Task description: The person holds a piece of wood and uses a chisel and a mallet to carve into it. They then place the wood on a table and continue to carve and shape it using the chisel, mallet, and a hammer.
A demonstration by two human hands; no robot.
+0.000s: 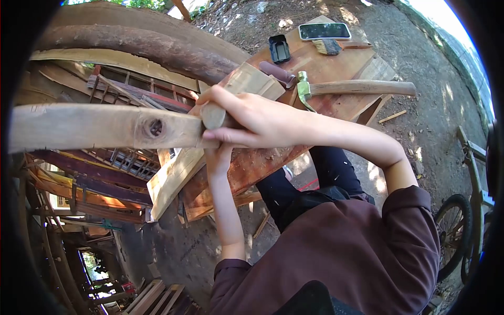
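My right hand (247, 119) is closed around a round-ended wooden piece (213, 116), with the thumb below it and the fingers above. Right beside that round end is a long pale plank (105, 127) with a dark knot, reaching toward the left edge. Below my right thumb, my left hand (218, 153) comes up from underneath; its fingers are hidden, so its grip does not show. Under both hands a thick pale timber (181, 176) lies across the reddish wooden bench (236, 170).
On the bench lie a hammer (357, 87), a brown-purple handle (276, 73), a paintbrush (329, 48), a phone (324, 31) and a black case (279, 49). Logs (136, 44) and stacked wood (100, 178) fill the left. A wheel (452, 236) stands at right.
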